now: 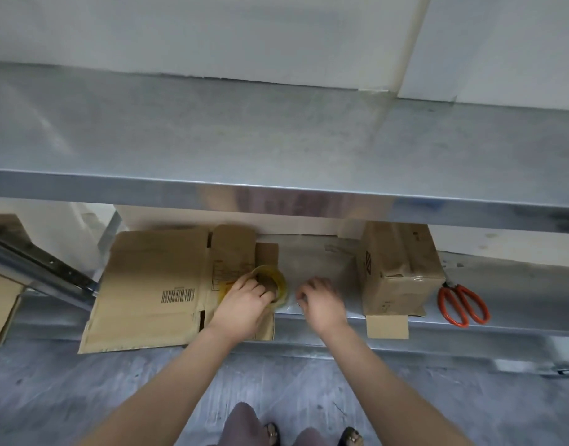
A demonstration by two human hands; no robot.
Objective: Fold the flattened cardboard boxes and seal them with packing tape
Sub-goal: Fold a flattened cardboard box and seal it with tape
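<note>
A flattened cardboard box (154,284) with a barcode lies on the lower metal shelf (518,300), overhanging its front edge. My left hand (246,302) grips a roll of clear yellowish packing tape (278,283) at the flat box's right edge, fingers in its core. My right hand (322,300) is just right of the roll with curled fingers, pinching what looks like the tape's free end. A folded, taped box (399,272) stands to the right on the shelf.
Orange-handled scissors (463,304) lie on the shelf right of the folded box. An upper metal shelf (276,149) juts out above the work area. More cardboard (3,300) sits at the far left. My feet (312,434) stand on grey floor below.
</note>
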